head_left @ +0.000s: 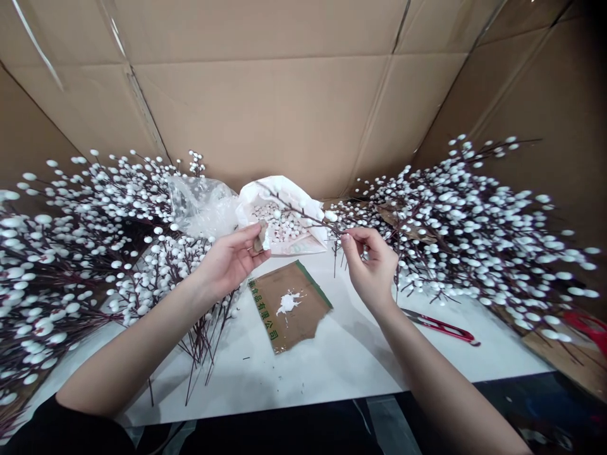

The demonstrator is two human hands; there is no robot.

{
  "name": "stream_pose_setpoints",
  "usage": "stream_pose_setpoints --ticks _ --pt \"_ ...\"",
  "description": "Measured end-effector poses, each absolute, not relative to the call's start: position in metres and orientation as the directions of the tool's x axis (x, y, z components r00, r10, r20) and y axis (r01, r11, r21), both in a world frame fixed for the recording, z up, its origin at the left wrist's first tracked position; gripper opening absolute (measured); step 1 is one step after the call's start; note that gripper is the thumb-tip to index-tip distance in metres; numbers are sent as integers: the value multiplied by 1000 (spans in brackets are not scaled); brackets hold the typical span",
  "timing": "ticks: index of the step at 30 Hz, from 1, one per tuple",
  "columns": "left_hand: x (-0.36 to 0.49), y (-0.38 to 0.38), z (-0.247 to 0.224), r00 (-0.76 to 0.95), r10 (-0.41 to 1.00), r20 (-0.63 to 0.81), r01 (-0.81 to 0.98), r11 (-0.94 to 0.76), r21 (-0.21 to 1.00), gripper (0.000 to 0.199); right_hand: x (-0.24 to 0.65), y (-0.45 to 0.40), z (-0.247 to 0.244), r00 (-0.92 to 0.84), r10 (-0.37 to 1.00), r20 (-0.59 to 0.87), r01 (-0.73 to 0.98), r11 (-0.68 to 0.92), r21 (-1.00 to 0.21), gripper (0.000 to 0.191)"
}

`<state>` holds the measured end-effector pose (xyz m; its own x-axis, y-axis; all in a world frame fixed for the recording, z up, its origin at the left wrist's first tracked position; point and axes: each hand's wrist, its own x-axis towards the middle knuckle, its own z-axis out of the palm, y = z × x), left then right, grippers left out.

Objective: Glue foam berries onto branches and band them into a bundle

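Note:
My left hand (232, 262) pinches a small brown scrap (259, 240), with something white along its edge. My right hand (372, 265) grips a thin dark artificial berry stem (296, 208) between thumb and fingers. The stem points up and left across an open white bag (279, 186), and a few white berries sit on it near my fingers. In the bag lie many loose white berries (279, 224). Below my hands is a piece of brown cardboard (303, 328) bearing a splash of white paste (289, 303).
Bundles of white berry stems crowd the left (61, 253) and right (474, 234) sides. Clear plastic (203, 202) lies left of the bag. Red-handled snips (443, 327) rest on the white tabletop (341, 366). Tall cardboard walls (256, 114) enclose the back.

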<state>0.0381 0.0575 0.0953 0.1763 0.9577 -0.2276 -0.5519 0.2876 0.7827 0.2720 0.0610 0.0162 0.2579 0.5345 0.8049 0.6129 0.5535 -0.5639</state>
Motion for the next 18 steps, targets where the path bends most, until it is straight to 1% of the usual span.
stream_pose_setpoints --ticks 4,11,14,18 --pt "38 55 96 226 950 -217 -554 308 773 17 275 58 16 227 433 872 740 506 -444 13" --pt "40 54 95 290 929 -229 -509 352 785 19 269 54 19 194 336 921 788 506 -351 8" --pt "40 53 94 325 917 -233 -488 373 790 20 268 50 22 171 335 927 802 499 -328 11" --pt "41 54 93 346 909 -232 -463 381 800 21 269 49 23 163 389 907 774 520 -362 16"
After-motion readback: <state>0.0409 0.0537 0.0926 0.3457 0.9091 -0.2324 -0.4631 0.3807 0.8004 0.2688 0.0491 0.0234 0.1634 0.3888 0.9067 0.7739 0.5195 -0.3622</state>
